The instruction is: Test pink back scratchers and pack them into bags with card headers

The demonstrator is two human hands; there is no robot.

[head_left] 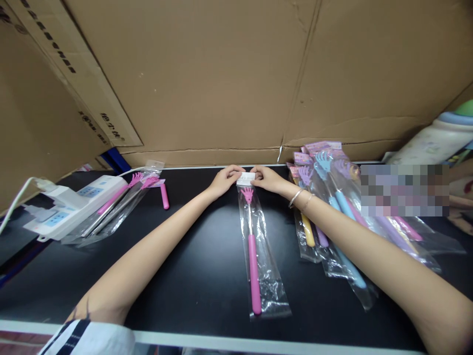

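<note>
Spanning the upper frame, a cardboard panel (207, 84) stands behind a black tabletop (177, 276), which fills most of the lower frame. A pile of bagged back scratchers (323, 165), with blue, purple, yellow and pink parts, lies right of center, partly behind the right forearm. A pale bottle (424, 143) is tilted at the right edge. A white power strip (92, 195) with plugs occupies the left side; bagged pink back scratchers (137, 178) lie against its right side. At center, a pink back scratcher (254, 271) lies in a clear bag (272, 281), claw end toward the panel and handle toward the near edge. The left hand (224, 181) pinches the left end of the white header card (246, 178); the right hand (270, 179) pinches the right end. A pink handle (164, 197) lies left of center. Two thin bracelets (295, 197) encircle the right wrist.
</note>
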